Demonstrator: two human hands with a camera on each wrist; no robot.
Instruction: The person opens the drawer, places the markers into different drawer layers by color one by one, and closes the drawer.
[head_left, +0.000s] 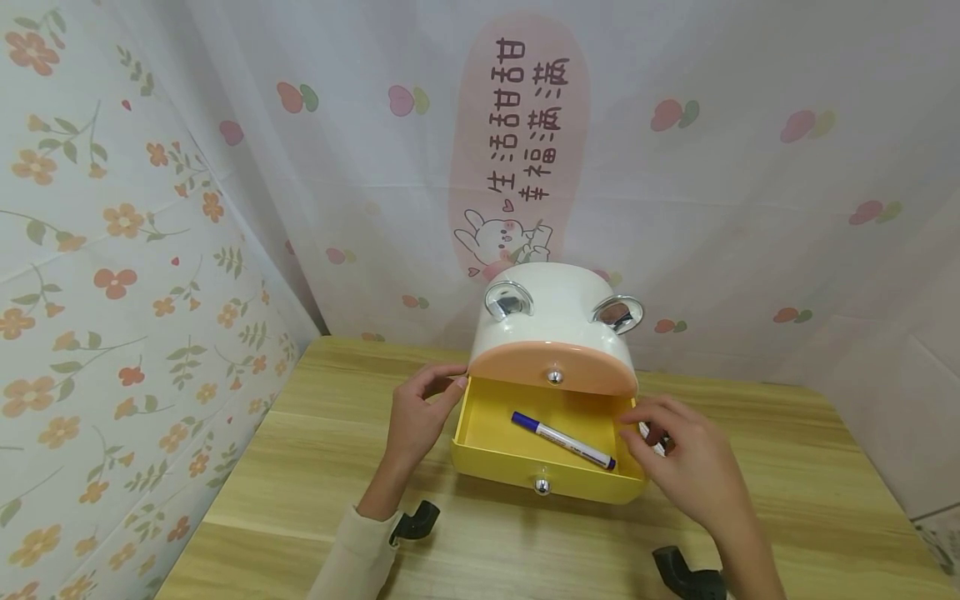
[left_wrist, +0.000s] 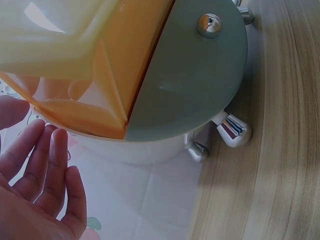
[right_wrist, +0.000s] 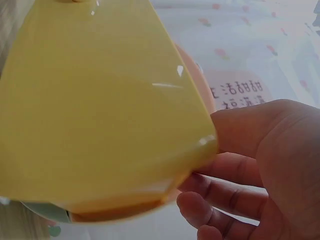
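A white, rounded tabletop drawer box (head_left: 558,304) stands on the table, with a peach upper front (head_left: 525,362) and a yellow lower drawer (head_left: 510,467) pulled out. Inside the drawer lies a marker (head_left: 566,442), white with blue ends, set diagonally. At the drawer's rear left corner is my left hand (head_left: 420,412); its fingers are loosely bent beside the rim and hold nothing. My right hand (head_left: 693,450) is at the drawer's right wall. Its thumb and forefinger reach over the rim, a little apart, and the drawer partly hides them in the right wrist view.
Two silver ring-shaped parts (head_left: 617,314) stick out from the box top. Round silver knobs (head_left: 542,486) sit on the fronts. Behind the wooden table (head_left: 352,425) hangs a printed curtain (head_left: 360,183), and a floral curtain (head_left: 112,250) hangs on the left.
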